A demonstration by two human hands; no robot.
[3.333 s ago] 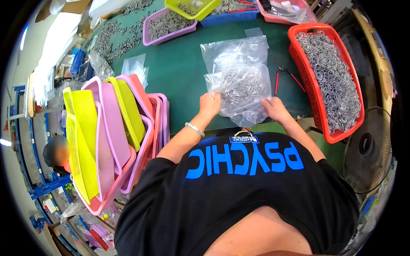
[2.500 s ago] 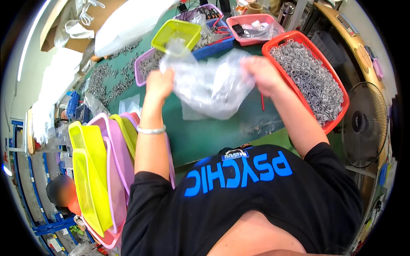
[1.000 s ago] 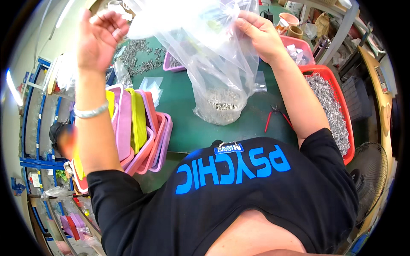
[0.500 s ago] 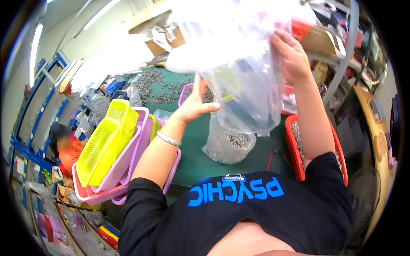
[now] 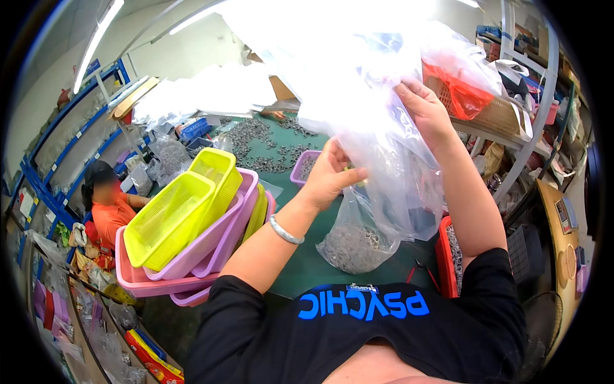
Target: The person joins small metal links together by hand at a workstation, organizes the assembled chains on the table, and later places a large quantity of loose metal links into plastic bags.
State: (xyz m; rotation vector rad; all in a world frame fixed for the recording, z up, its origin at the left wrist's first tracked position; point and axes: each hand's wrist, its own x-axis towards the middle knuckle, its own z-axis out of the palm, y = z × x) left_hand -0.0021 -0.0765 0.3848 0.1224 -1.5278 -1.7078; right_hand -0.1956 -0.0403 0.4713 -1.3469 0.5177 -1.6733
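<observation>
A large, thin clear plastic bag (image 5: 406,173) hangs over the table, its upper part washed out by glare. My right hand (image 5: 427,110) is closed on its upper right edge, thumb and fingers pinching the film. Lower and to the left, my left hand (image 5: 329,178) has its fingers curled on the film, with the thumb pointing right. Beneath it a clear bag of small grey metal parts (image 5: 353,249) rests on the green table (image 5: 291,249). Whether the hanging film and the filled bag are one piece I cannot tell.
Stacked yellow baskets (image 5: 169,221) and purple and pink trays (image 5: 137,275) stand left. A red bin of parts (image 5: 448,259) and red-handled pliers (image 5: 422,270) are right. Loose metal parts (image 5: 272,157) and a small purple basket (image 5: 300,168) lie farther back. A person in orange (image 5: 109,211) is far left.
My left hand has curled its fingers onto the film. The hanging film has shifted, and the filled bag's neck now reaches up toward that hand. The view has also shifted.
</observation>
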